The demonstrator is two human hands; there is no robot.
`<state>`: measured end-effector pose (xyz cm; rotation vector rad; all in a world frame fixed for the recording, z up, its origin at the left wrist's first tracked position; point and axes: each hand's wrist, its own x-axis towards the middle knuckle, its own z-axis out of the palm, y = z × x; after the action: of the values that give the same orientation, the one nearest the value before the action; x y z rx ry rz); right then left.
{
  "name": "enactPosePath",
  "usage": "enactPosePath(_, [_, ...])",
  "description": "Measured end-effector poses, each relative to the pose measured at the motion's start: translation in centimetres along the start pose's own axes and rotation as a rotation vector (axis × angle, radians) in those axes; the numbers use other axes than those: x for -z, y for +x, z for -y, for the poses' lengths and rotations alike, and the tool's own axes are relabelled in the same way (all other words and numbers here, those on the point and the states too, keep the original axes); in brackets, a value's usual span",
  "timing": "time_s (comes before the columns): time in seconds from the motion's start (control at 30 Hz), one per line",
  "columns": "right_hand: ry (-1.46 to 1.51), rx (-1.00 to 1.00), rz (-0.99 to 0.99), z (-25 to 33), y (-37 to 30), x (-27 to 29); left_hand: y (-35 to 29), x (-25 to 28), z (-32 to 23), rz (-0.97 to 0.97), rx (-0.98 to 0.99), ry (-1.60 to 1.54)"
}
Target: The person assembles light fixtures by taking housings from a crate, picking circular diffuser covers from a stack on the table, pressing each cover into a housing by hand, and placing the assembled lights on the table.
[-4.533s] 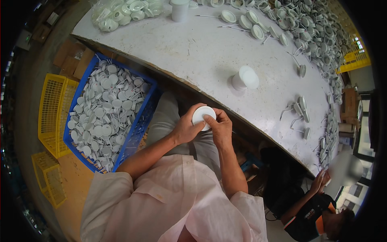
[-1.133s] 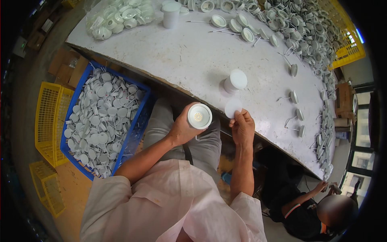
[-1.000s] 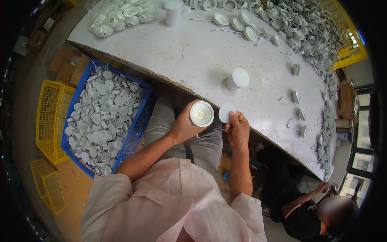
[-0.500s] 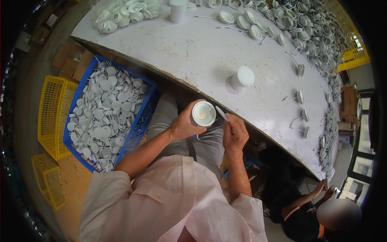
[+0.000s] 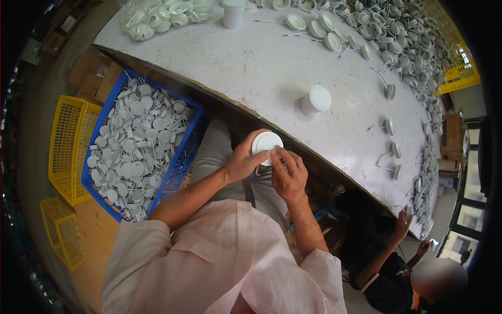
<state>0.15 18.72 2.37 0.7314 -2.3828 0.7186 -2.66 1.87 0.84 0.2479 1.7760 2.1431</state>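
Note:
Over my lap, my left hand (image 5: pixel 244 160) is wrapped round a small round white LED lamp housing, with a short wire end hanging below it. A flat white round cover (image 5: pixel 267 141) now lies over the housing's open face and hides the LED board. The fingers of my right hand (image 5: pixel 290 171) grip the cover's lower right edge, close to my left thumb. Whether the cover sits fully in the rim, I cannot tell. On the table beyond my hands stands a white cylinder (image 5: pixel 316 100), seemingly a stack of such covers.
Left of my legs, a blue crate (image 5: pixel 178 175) holds many white lamps with wires. Yellow crates (image 5: pixel 65 146) stand beyond it. The white table (image 5: pixel 209 68) carries a bag of white rings (image 5: pixel 167 15) and a large heap of housings (image 5: pixel 397 36). A co-worker (image 5: pixel 387 277) sits at lower right.
My right hand has moved left with the cover and laid it over the housing's open face. The co-worker's arm has risen toward the table edge.

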Motion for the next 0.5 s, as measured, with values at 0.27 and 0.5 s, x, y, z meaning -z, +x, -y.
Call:
enactPosePath(0.27, [0.0, 0.034, -0.003, 0.1, 0.03, -0.08, -0.14, -0.12, -0.12, -0.02, -0.014, 0.012])
enactPosePath(0.5, [-0.006, 0.054, -0.026, -0.03, -0.25, -0.35, -0.22, -1.01, -0.39, -0.129, -0.021, 0.003])
